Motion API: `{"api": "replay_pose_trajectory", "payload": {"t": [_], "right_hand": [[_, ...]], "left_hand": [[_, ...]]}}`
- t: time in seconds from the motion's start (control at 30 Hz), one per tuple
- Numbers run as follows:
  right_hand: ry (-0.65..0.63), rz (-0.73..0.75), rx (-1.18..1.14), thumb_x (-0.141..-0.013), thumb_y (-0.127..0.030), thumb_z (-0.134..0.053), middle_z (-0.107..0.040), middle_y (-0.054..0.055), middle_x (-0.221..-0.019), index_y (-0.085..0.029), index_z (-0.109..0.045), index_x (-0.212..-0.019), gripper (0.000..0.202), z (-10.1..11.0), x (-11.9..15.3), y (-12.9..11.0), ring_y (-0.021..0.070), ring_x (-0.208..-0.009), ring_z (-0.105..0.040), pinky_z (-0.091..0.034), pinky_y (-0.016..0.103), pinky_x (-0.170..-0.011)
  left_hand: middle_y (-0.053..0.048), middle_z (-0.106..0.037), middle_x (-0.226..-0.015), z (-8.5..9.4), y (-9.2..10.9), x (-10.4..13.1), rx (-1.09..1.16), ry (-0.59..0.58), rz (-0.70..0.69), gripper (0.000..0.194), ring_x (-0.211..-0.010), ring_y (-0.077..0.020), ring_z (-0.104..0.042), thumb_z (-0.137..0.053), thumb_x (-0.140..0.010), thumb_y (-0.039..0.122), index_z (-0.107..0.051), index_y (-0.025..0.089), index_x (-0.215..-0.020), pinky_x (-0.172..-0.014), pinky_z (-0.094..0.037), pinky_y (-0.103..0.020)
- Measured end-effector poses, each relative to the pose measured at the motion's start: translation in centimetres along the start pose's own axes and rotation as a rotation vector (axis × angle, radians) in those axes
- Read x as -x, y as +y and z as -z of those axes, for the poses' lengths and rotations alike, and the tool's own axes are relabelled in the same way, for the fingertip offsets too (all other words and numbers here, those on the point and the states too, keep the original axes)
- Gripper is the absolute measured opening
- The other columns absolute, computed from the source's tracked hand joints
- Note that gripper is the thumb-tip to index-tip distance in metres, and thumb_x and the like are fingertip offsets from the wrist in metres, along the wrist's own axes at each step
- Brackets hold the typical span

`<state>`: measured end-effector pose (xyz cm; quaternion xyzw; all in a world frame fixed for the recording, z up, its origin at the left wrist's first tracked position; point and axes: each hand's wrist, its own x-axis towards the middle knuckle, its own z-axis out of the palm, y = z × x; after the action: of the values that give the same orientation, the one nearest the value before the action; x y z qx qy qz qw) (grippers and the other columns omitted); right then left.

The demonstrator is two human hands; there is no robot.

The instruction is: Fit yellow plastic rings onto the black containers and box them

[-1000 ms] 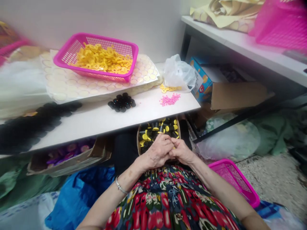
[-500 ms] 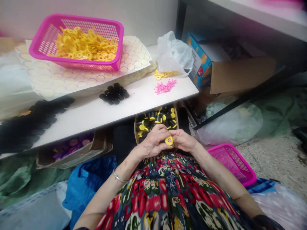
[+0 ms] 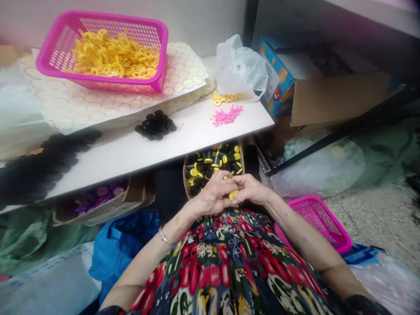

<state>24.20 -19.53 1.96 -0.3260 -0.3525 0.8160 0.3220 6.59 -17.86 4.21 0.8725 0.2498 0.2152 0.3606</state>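
Observation:
In front of my waist, both hands close around a small round yellow cap [image 3: 232, 194]. My left hand [image 3: 211, 192] wraps it from the left with curled fingers. From the other side my right hand [image 3: 252, 190] grips it, the thumb lying over its face. Most of what sits under the cap is hidden by the fingers. Just beyond the hands, a cardboard box [image 3: 185, 180] holds many black cylinders with yellow caps [image 3: 216, 161]. On the white table [image 3: 124, 153] lie a pile of small pink pieces [image 3: 227, 116] and a cluster of black cylinders [image 3: 155, 125].
A pink basket [image 3: 101, 84] of yellow ring-shaped pieces stands on printed sheets [image 3: 131, 103]. Loose yellow pieces [image 3: 226, 98] lie by a white plastic bag [image 3: 241, 65]. More black pieces [image 3: 42, 162] line the table's left. Another pink basket [image 3: 318, 223] is at my right.
My right thumb has moved over the yellow cap's face, covering the pink centre that showed before. The view has shifted slightly.

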Motion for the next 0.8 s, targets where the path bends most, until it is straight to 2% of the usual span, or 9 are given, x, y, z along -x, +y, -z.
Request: {"api": "replay_pose_trajectory", "payload": {"t": [0.23, 0.3, 0.4, 0.5, 0.6, 0.67, 0.73, 0.8], "right_hand": [[0.047, 0.062, -0.057, -0.044, -0.010, -0.078, -0.066, 0.001, -0.073, -0.011, -0.068, -0.086, 0.042, -1.3, 0.5, 0.4, 0.0121, -0.061, -0.059, -0.046, 0.022, -0.054], [0.087, 0.099, -0.109, -0.046, -0.012, -0.077, -0.066, 0.001, -0.071, -0.012, -0.069, -0.083, 0.038, -1.5, 0.1, 1.1, 0.0120, -0.060, -0.059, -0.046, 0.021, -0.053], [0.165, 0.157, -0.175, -0.050, -0.014, -0.075, -0.066, 0.001, -0.075, -0.013, -0.069, -0.085, 0.035, -1.6, -0.8, 2.0, 0.0108, -0.064, -0.057, -0.045, 0.020, -0.056], [0.138, 0.131, -0.159, -0.049, -0.013, -0.076, -0.066, 0.002, -0.084, -0.015, -0.067, -0.093, 0.044, -1.4, -1.7, 2.3, 0.0118, -0.072, -0.058, -0.045, 0.021, -0.062], [0.094, 0.051, -0.056, -0.049, -0.014, -0.076, -0.063, 0.000, -0.078, -0.014, -0.065, -0.094, 0.046, -1.4, -2.2, 2.2, 0.0126, -0.069, -0.057, -0.045, 0.022, -0.059], [0.114, 0.054, 0.097, -0.052, -0.015, -0.075, -0.060, -0.001, -0.074, -0.015, -0.064, -0.091, 0.041, -1.4, -2.4, 2.1, 0.0126, -0.066, -0.055, -0.044, 0.023, -0.058], [0.202, 0.154, 0.311, -0.055, -0.015, -0.074, -0.057, -0.001, -0.079, -0.016, -0.064, -0.089, 0.036, -1.3, -2.6, 2.1, 0.0142, -0.072, -0.054, -0.045, 0.025, -0.063], [0.338, 0.289, 0.489, -0.056, -0.016, -0.073, -0.056, 0.001, -0.087, -0.018, -0.064, -0.090, 0.035, -1.2, -2.9, 2.0, 0.0166, -0.082, -0.053, -0.044, 0.028, -0.074]], "left_hand": [[-0.005, -0.064, -0.084, 0.5, 1.9, -0.1, -0.087, -0.046, 0.020, 0.010, -0.106, -0.0240, -0.043, -0.058, -0.079, 0.027, -0.065, 0.021, -0.077, -0.101, -0.024, -0.048], [-0.004, -0.064, -0.083, 0.4, 1.5, 0.0, -0.055, -0.018, 0.024, 0.010, -0.102, -0.0227, -0.046, -0.061, -0.077, 0.029, -0.065, 0.020, -0.080, -0.101, -0.025, -0.047], [-0.005, -0.065, -0.081, 0.1, 0.0, 0.4, 0.055, 0.073, 0.031, 0.027, -0.092, -0.0206, -0.049, -0.068, -0.071, 0.036, -0.065, 0.018, -0.090, -0.094, -0.035, -0.041], [-0.006, -0.065, -0.083, -0.1, -1.2, 0.8, 0.075, 0.125, 0.058, 0.028, -0.092, -0.0200, -0.050, -0.067, -0.072, 0.036, -0.066, 0.017, -0.092, -0.093, -0.037, -0.040], [-0.006, -0.065, -0.080, -0.3, -1.2, 1.0, 0.019, 0.101, 0.040, 0.015, -0.088, -0.0181, -0.052, -0.059, -0.079, 0.028, -0.066, 0.018, -0.086, -0.093, -0.037, -0.040], [-0.006, -0.065, -0.082, -0.2, -1.1, 1.2, -0.001, 0.112, 0.002, 0.013, -0.088, -0.0179, -0.052, -0.059, -0.078, 0.025, -0.066, 0.017, -0.086, -0.092, -0.038, -0.039], [-0.008, -0.065, -0.091, 0.2, -1.4, 1.6, -0.009, 0.166, -0.028, 0.020, -0.095, -0.0200, -0.050, -0.066, -0.072, 0.027, -0.065, 0.016, -0.090, -0.091, -0.040, -0.040], [-0.011, -0.063, -0.099, 1.1, -2.2, 2.4, -0.022, 0.275, -0.019, 0.029, -0.100, -0.0219, -0.049, -0.070, -0.068, 0.028, -0.064, 0.015, -0.094, -0.091, -0.040, -0.041]]}}
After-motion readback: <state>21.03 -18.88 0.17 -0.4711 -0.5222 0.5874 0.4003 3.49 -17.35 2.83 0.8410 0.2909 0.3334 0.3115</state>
